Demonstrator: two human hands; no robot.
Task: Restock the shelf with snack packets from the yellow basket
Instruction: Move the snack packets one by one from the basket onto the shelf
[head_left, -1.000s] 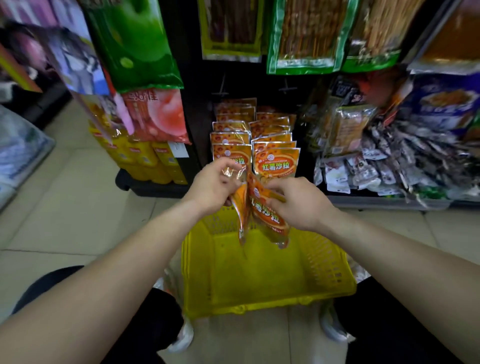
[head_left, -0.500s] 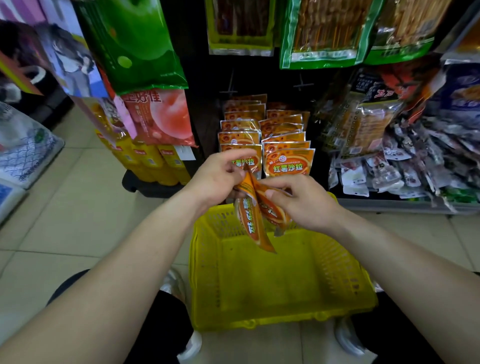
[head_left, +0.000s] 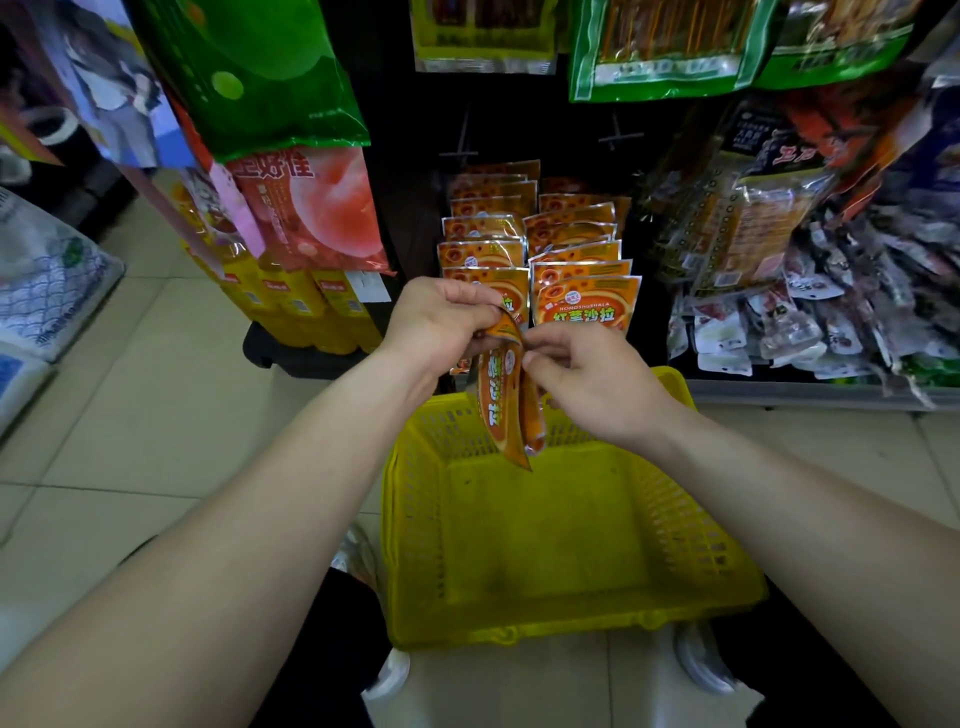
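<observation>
Straight ahead, the shelf (head_left: 789, 397) carries two hanging rows of orange packets (head_left: 584, 306); before it the yellow basket (head_left: 415, 493) sits on the floor tiles; above its far rim the left hand (head_left: 439, 322) pinches the top of the held snack packets (head_left: 501, 405); the right hand (head_left: 587, 374) pinches them just beside; they dangle below both grips, over the basket.

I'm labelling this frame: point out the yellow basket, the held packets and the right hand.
yellow basket (head_left: 519, 631): head view, near rim.
held packets (head_left: 498, 410): head view, front packet's face.
right hand (head_left: 597, 384): head view, back of hand.
</observation>
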